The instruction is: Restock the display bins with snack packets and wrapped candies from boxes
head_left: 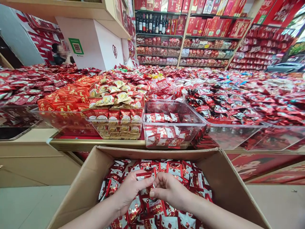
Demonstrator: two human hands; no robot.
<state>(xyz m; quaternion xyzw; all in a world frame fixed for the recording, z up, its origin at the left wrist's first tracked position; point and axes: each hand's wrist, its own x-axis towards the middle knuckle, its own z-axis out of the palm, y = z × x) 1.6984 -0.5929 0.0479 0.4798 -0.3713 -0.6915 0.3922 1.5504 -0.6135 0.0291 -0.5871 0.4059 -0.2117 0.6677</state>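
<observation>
Both my hands are inside an open cardboard box (81, 184) filled with small red and white wrapped candy packets (156, 207). My left hand (130, 187) is closed, its thumb lying over a red candy packet (144, 175). Just to the right, my right hand (170, 190) has its fingers curled and its thumb bent in, with the fingertips at the same small bunch of packets. The fingers partly hide what lies between the two hands. Beyond the box stands a clear plastic bin (175, 127), partly filled with similar red and white packets.
Durian-labelled packets (114, 114) are stacked left of the clear bin, beside orange-red packets (69, 98). Dark red packets (221, 105) fill bins on the right. Shelves with wine bottles (152, 25) stand behind. A person (62, 54) is at the far left, near a white pillar (81, 35).
</observation>
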